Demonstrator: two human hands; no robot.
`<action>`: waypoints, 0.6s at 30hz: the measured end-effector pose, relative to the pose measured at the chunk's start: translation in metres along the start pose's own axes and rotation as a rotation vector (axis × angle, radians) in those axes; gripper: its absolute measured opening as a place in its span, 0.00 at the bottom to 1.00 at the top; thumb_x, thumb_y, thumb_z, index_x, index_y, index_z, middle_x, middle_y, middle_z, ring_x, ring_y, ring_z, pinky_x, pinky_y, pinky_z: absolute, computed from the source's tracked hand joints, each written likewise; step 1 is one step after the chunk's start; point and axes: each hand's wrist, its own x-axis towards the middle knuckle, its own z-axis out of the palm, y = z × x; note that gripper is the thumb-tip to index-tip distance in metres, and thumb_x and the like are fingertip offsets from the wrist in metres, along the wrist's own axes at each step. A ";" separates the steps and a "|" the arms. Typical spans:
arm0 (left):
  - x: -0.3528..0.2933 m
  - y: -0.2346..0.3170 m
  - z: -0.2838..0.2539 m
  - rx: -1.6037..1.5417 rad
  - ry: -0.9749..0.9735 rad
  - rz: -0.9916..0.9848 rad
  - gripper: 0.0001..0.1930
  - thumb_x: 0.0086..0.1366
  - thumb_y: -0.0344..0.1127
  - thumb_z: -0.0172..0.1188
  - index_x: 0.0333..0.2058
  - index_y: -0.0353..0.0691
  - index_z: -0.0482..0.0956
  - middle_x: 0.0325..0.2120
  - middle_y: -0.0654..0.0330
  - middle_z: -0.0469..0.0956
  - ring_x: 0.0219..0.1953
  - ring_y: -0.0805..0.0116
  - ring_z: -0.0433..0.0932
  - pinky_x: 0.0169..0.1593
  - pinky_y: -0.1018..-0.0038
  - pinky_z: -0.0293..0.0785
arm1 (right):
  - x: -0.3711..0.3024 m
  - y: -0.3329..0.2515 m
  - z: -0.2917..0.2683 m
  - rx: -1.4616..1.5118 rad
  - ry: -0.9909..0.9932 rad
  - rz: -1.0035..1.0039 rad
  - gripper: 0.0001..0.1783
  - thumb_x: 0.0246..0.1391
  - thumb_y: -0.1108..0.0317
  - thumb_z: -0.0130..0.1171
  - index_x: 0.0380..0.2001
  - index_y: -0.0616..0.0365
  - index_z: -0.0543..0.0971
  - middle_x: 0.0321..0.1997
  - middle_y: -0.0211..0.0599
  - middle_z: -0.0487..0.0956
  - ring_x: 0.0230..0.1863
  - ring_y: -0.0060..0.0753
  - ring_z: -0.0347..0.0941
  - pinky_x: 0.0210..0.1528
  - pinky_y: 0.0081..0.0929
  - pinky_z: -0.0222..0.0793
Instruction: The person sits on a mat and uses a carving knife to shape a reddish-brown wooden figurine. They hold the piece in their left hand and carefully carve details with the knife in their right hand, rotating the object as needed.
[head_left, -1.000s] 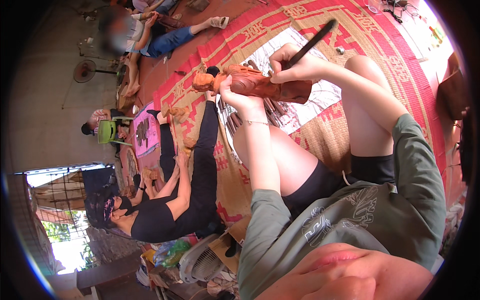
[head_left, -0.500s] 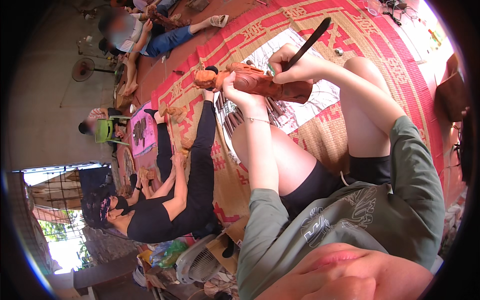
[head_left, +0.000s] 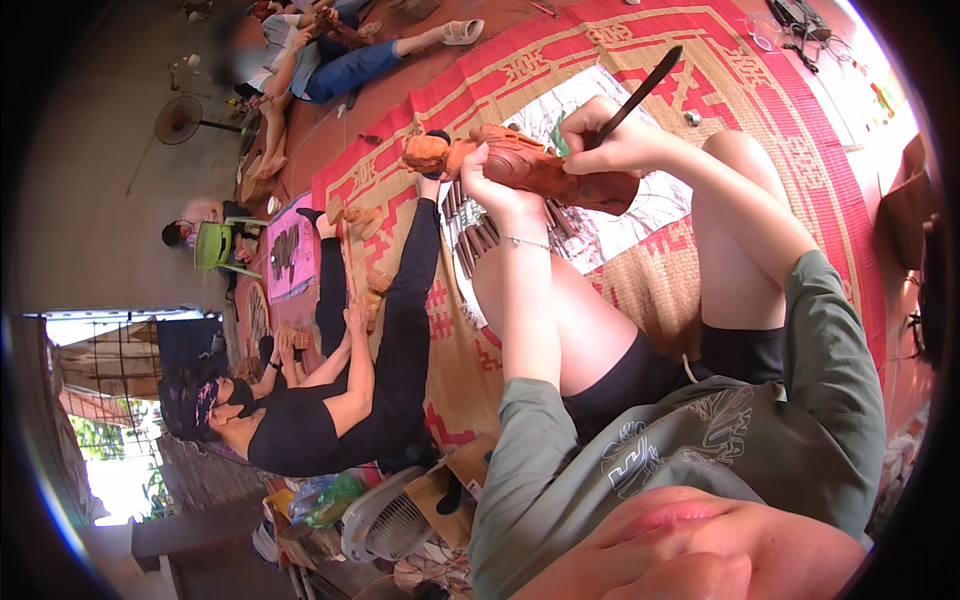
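A reddish-brown carved wooden figurine (head_left: 600,188) lies lengthwise in front of me, its lighter, knobbly head end to the left. My left hand (head_left: 497,197) is closed around its middle from below. Against the figurine's upper side, toward its base, my right hand (head_left: 612,142) grips a carving tool (head_left: 648,85) with a long dark handle pointing up to the right. The tool's working tip is hidden by my fingers. A bit of green (head_left: 559,132) shows beside my right fingertips. Beneath, a white cloth (head_left: 655,205) carries several dark-handled tools (head_left: 475,240).
A red and tan woven mat (head_left: 640,285) spreads under my bent legs. To the left, a person in black (head_left: 300,430) sits handling a light wooden piece, near a fan (head_left: 385,520) and a cardboard box (head_left: 445,500). Other people sit farther off, by a green chair (head_left: 212,245).
The whole view has shifted slightly, so the figurine and both hands appear a little lower and to the right. Both grips look the same.
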 end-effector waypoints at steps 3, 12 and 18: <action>-0.007 0.003 0.006 0.011 0.039 -0.009 0.19 0.48 0.42 0.50 0.36 0.36 0.69 0.34 0.57 0.71 0.38 0.63 0.72 0.44 0.67 0.69 | 0.000 -0.014 0.003 -0.005 0.045 0.096 0.12 0.40 0.71 0.60 0.12 0.61 0.69 0.14 0.23 0.67 0.20 0.11 0.60 0.21 0.16 0.53; 0.004 0.001 -0.006 -0.031 -0.011 -0.069 0.20 0.47 0.42 0.49 0.37 0.37 0.67 0.34 0.54 0.70 0.38 0.57 0.72 0.43 0.62 0.69 | 0.001 -0.004 -0.007 -0.060 -0.035 0.064 0.13 0.41 0.71 0.60 0.12 0.61 0.67 0.13 0.23 0.66 0.19 0.12 0.61 0.20 0.16 0.53; 0.002 0.002 -0.009 -0.014 0.016 -0.012 0.20 0.47 0.43 0.49 0.38 0.36 0.67 0.34 0.54 0.71 0.38 0.57 0.72 0.43 0.61 0.70 | 0.002 -0.021 0.003 -0.096 -0.035 0.060 0.12 0.41 0.72 0.58 0.12 0.61 0.67 0.11 0.23 0.66 0.14 0.13 0.60 0.15 0.18 0.52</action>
